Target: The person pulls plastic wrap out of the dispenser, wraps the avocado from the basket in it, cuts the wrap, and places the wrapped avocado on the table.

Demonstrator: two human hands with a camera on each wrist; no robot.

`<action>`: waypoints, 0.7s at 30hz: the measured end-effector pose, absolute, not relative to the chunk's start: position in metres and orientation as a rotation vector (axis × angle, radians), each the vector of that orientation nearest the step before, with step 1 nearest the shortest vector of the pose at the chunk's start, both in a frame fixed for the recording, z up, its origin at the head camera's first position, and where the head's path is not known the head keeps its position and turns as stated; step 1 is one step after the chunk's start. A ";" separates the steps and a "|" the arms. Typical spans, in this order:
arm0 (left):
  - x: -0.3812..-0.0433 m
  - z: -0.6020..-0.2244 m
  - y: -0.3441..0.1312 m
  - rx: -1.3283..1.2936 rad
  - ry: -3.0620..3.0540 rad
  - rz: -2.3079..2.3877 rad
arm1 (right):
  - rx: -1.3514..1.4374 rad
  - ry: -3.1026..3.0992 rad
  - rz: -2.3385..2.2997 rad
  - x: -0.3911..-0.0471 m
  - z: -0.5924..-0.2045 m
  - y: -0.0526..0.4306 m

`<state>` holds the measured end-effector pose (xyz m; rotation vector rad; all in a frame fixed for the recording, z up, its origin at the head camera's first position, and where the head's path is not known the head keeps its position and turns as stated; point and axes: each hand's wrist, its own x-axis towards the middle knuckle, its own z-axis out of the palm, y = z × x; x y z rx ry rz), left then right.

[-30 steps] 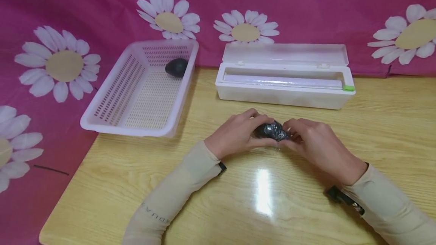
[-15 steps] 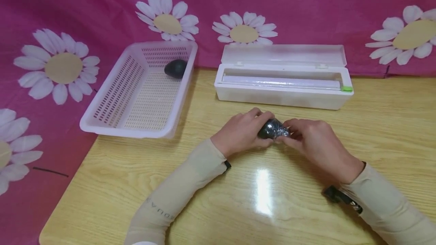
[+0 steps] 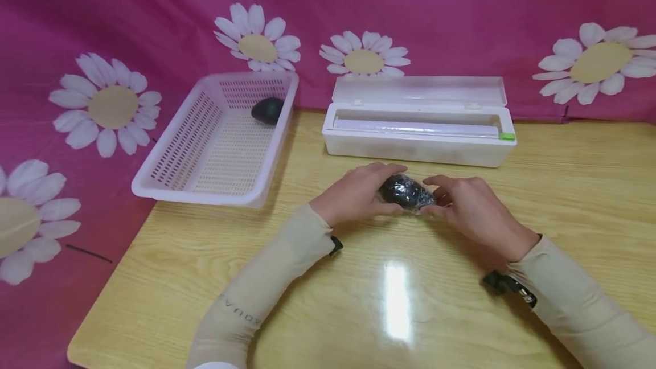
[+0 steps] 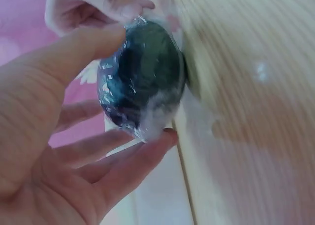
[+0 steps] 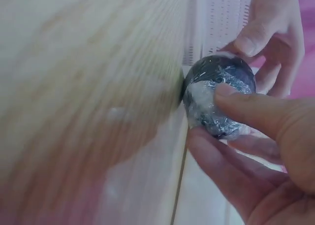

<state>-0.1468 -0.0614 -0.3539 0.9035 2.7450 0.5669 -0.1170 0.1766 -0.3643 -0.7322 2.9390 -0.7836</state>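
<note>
A dark green avocado (image 3: 402, 190) in clear cling film lies low on its side over the table, between both hands. My left hand (image 3: 353, 193) holds its left end, thumb on the near side and fingers on the far side. In the left wrist view, shiny creases run over the avocado (image 4: 142, 77). At its narrower right end, my right hand (image 3: 474, 209) grips the bunched film between thumb and fingers. The right wrist view has the right thumb pressed on the crumpled film (image 5: 202, 99), with fingertips at the lower edge.
A pale plastic basket (image 3: 197, 196) stands at the left with another dark avocado (image 3: 267, 111) in its back right corner. Behind the hands is a white dispenser box (image 3: 420, 150), lid up, holding a cling film roll (image 3: 415, 127). A pink flowered cloth hangs behind the wooden table (image 3: 318, 312).
The left fingers have drawn back from the right end, so more of the wrapped avocado shows. The right hand stays at the film end. The head view has shifted slightly.
</note>
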 end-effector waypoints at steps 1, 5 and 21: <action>-0.148 -0.355 -0.062 0.900 2.748 0.582 | -0.733 2.934 -0.787 -0.117 -0.365 0.180; -0.150 -0.358 -0.061 0.888 2.742 0.640 | -0.745 2.944 -0.797 -0.116 -0.368 0.192; -0.148 -0.364 0.003 0.999 2.728 0.727 | -0.543 2.986 -0.799 -0.099 -0.363 0.259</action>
